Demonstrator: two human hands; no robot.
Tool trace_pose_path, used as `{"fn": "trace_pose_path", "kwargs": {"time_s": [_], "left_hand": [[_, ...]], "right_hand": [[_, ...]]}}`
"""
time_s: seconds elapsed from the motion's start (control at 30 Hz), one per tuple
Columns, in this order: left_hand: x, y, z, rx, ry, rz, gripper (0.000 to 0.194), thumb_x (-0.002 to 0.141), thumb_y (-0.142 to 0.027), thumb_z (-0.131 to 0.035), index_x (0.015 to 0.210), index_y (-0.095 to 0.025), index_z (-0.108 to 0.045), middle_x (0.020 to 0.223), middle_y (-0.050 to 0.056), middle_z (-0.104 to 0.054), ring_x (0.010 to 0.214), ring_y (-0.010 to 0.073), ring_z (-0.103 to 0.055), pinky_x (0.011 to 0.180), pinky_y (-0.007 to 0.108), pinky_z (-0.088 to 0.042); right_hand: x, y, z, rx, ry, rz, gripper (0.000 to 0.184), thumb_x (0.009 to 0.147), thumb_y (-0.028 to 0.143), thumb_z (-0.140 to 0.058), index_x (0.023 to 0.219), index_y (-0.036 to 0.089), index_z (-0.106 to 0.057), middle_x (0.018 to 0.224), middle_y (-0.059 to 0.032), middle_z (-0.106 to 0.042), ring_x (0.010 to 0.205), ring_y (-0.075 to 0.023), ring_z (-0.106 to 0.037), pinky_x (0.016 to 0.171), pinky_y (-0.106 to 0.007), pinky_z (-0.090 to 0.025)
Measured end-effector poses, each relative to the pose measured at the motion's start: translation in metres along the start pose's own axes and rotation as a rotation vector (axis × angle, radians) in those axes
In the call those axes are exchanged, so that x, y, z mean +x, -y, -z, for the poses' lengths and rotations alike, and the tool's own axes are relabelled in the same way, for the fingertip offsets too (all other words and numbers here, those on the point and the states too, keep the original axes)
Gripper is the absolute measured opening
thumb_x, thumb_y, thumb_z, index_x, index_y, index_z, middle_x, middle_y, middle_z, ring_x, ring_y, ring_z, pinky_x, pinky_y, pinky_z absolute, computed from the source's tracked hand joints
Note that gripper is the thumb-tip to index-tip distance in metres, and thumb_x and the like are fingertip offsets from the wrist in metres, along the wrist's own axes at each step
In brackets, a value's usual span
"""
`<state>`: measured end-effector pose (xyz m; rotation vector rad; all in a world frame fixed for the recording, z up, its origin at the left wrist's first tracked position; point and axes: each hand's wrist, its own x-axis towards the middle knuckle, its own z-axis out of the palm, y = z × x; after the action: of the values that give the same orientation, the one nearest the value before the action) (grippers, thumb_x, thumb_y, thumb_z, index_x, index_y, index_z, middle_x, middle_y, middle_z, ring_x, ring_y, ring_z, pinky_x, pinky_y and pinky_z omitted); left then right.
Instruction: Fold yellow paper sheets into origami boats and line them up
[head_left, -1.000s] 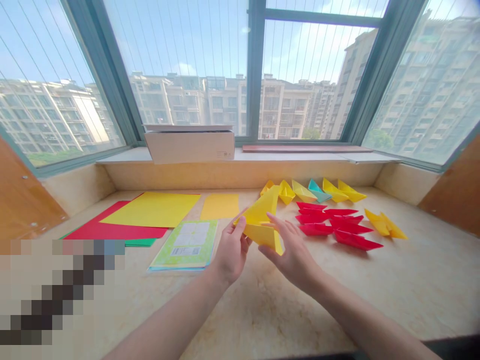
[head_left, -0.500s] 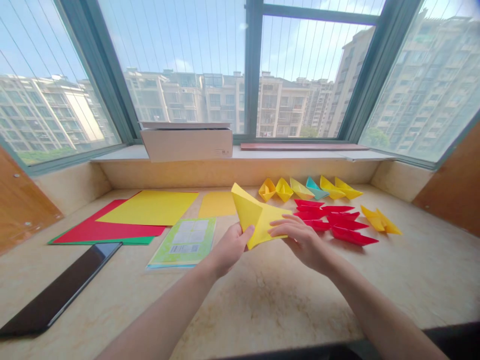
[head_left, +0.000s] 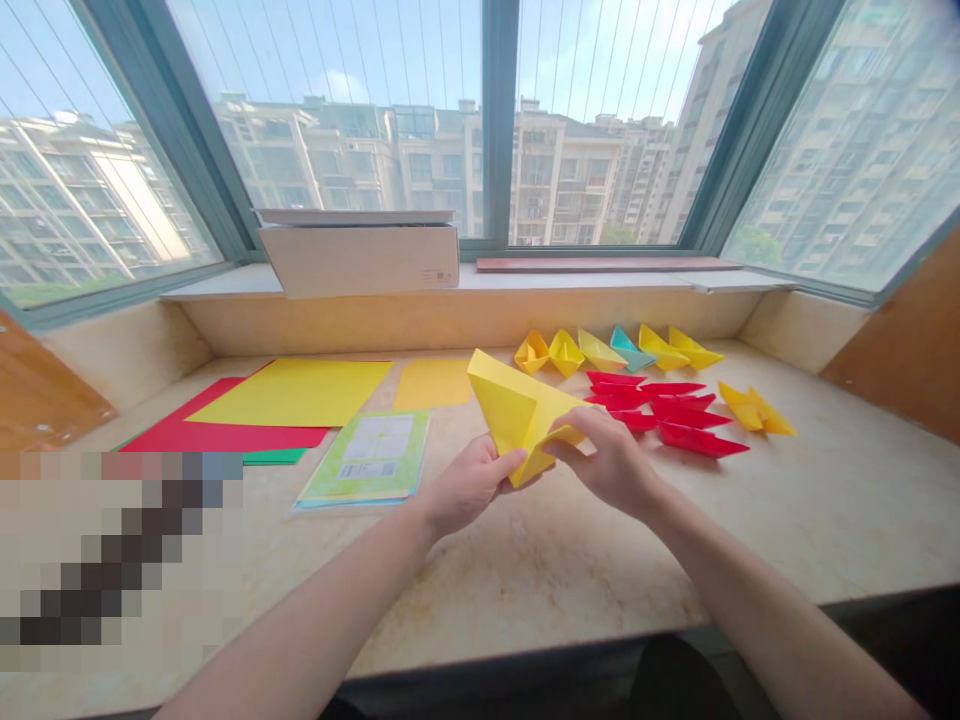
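A partly folded piece of yellow paper point(head_left: 517, 405) is held in the air above the stone counter, its left side standing up in a tall point. My left hand point(head_left: 476, 480) grips its lower edge, thumb in front and fingers behind. On the right edge, my right hand point(head_left: 604, 455) pinches the paper between thumb and fingers. Several red paper boats point(head_left: 694, 437) lie just beyond my right hand. Behind them stands a row of yellow paper boats point(head_left: 566, 352) with a teal paper boat point(head_left: 630, 348) among them.
Left of my hands lie a green-labelled paper pack point(head_left: 367, 458), yellow sheets point(head_left: 292, 392) and a red sheet point(head_left: 225, 436). A pair of orange-yellow folded pieces point(head_left: 756, 408) lies at the right. A white box point(head_left: 360, 258) rests on the window ledge. The lower left is pixelated.
The yellow paper has been turned, so its tall point now stands at the left. My right hand has shifted from resting on the paper to pinching its right edge. The view has tipped down.
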<state>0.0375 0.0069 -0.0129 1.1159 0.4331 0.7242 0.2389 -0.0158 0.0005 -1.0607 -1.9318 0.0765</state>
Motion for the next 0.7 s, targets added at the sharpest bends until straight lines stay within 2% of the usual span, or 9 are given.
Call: {"fn": "trace_pose_path", "kwargs": {"time_s": [0.17,0.4,0.6,0.7], "left_hand": [[0.0,0.0,-0.005,0.053,-0.019,-0.015,0.033,0.083,-0.038,-0.073,0.108,-0.017,-0.073,0.108,0.013,-0.072,0.1,0.0234,-0.066,0.092,0.035,-0.047],[-0.002,-0.001,-0.012,0.16,-0.015,-0.04,0.026,0.088,-0.038,-0.066,0.092,-0.014,-0.073,0.088,0.008,-0.07,0.088,0.0204,-0.064,0.087,0.033,-0.047],[-0.006,-0.002,-0.014,0.176,-0.015,-0.044,0.027,0.089,-0.035,-0.064,0.111,-0.019,-0.069,0.111,0.01,-0.069,0.105,0.0232,-0.063,0.099,0.037,-0.044],[-0.009,-0.004,-0.014,0.291,0.031,-0.043,0.033,0.084,-0.03,-0.071,0.115,-0.02,-0.068,0.111,0.01,-0.069,0.106,0.0249,-0.062,0.096,0.037,-0.045]], "right_hand": [[0.002,0.003,0.003,0.051,0.042,-0.09,0.004,0.085,0.025,-0.067,0.086,0.022,-0.066,0.087,-0.0039,-0.073,0.079,-0.0217,-0.066,0.071,-0.034,-0.052],[0.002,0.003,0.003,0.203,0.129,-0.25,0.007,0.086,0.025,-0.066,0.09,0.021,-0.069,0.091,-0.0034,-0.073,0.082,-0.022,-0.068,0.072,-0.035,-0.055],[0.0,-0.004,0.0,0.18,0.109,-0.31,0.012,0.085,0.028,-0.067,0.094,0.02,-0.069,0.088,-0.0039,-0.073,0.079,-0.0218,-0.068,0.068,-0.034,-0.056],[0.0,-0.008,0.001,0.18,0.083,-0.332,0.014,0.084,0.029,-0.068,0.095,0.021,-0.068,0.087,-0.0041,-0.073,0.076,-0.0213,-0.068,0.066,-0.033,-0.056]]}}
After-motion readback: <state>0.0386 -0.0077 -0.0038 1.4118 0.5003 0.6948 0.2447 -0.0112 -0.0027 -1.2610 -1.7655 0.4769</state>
